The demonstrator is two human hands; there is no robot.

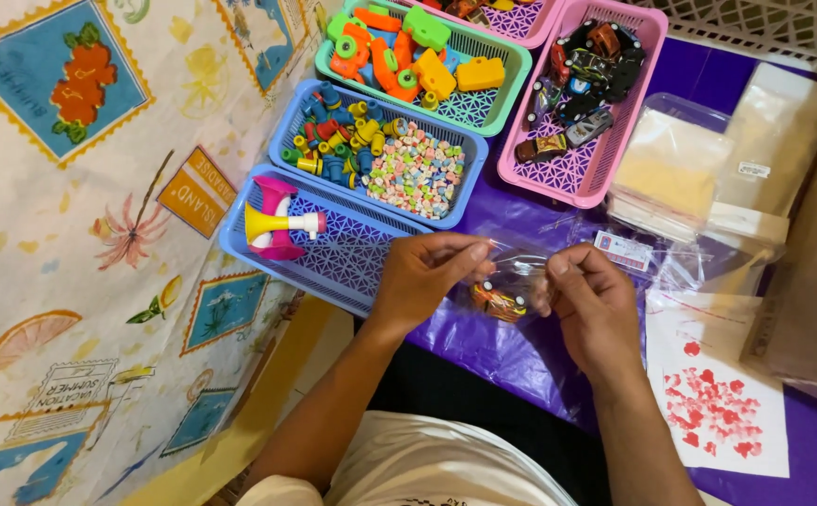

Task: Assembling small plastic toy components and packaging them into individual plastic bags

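My left hand [424, 276] and my right hand [594, 305] together pinch the top of a small clear plastic bag [516, 272] over the purple sheet [483, 342]. Inside the bag lies a small orange toy car [496, 301]. My left fingers grip the bag's left upper edge, my right fingers its right edge. Both forearms reach in from the bottom of the view.
A blue basket [361, 253] holds a pink and yellow toy horn [277, 223]. Another blue basket [469, 150] has beads and small pieces; a green basket [511, 56] has orange and yellow toys; a pink basket [605, 159] has toy cars. Clear bags [699, 178] and a red-spotted card [718, 412] lie right.
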